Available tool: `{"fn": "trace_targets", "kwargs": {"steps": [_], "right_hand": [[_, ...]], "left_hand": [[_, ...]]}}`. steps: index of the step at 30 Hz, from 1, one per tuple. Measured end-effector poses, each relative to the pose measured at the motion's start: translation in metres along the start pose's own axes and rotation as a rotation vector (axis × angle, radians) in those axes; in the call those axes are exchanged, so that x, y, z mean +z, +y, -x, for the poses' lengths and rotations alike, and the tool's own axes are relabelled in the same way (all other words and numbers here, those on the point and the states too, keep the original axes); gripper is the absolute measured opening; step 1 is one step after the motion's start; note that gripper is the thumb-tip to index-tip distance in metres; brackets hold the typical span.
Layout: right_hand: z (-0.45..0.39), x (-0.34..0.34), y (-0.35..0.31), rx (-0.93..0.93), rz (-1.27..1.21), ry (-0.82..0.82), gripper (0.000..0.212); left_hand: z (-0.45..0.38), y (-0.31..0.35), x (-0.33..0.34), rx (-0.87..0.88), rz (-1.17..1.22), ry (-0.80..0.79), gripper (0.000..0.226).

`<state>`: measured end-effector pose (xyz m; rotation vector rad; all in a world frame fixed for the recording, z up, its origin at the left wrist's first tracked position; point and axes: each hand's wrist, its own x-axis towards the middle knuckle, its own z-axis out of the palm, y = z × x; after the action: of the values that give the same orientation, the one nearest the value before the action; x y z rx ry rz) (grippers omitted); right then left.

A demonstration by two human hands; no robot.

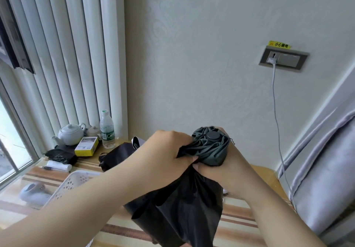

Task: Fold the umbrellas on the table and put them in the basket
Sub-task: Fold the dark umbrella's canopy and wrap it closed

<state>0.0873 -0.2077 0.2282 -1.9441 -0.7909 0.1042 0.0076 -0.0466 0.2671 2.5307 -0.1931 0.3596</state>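
Both hands held a collapsed dark green-grey fabric umbrella [209,146] up above the striped wooden table [240,219], its round black cap facing the camera. The left hand [169,148] had its fingers curled into the gathered cloth on the umbrella's left side, the fingertips buried in the folds and out of sight. The right hand [226,168] was wrapped around the bundle from the right and beneath; only a thumb tip showed at the front, the rest hidden behind the fabric. Loose black canopy hung down from the grip and ran off the bottom edge, so the handle and shaft could not be seen. A white perforated plastic basket [71,183] stood on the table to the left, largely covered by the left forearm, its contents impossible to make out. A second black folded umbrella [117,156] lay on the table behind that forearm, partly hidden. Further back stood a white ceramic teapot [70,133], a clear plastic water bottle [106,129] and a yellow-and-white cardboard box [86,146].
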Motion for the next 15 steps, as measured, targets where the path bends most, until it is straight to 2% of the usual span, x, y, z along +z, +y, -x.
{"fn": "trace_targets", "kwargs": {"steps": [1,3,6,8,13,15], "right_hand": [[0.000,0.000,0.000,0.007,0.014,0.017,0.049],[0.002,0.003,0.000,0.016,0.024,0.072,0.052],[0.006,0.013,0.003,0.050,-0.047,0.155,0.082],[0.008,0.019,0.009,0.071,-0.125,0.160,0.087],[0.010,0.011,0.005,0.036,-0.200,0.095,0.062],[0.013,0.003,0.002,0.008,-0.206,0.093,0.059]], "left_hand": [[-0.001,-0.002,0.003,-0.015,0.024,0.012,0.034],[0.000,-0.004,0.010,-0.027,0.063,0.044,0.030],[0.000,-0.006,0.020,-0.050,0.123,0.094,0.010],[0.000,-0.008,0.024,-0.040,0.133,0.110,0.009],[0.003,-0.001,0.002,0.022,0.076,0.046,0.007],[0.003,-0.003,-0.016,-0.011,0.024,0.073,0.025]]}}
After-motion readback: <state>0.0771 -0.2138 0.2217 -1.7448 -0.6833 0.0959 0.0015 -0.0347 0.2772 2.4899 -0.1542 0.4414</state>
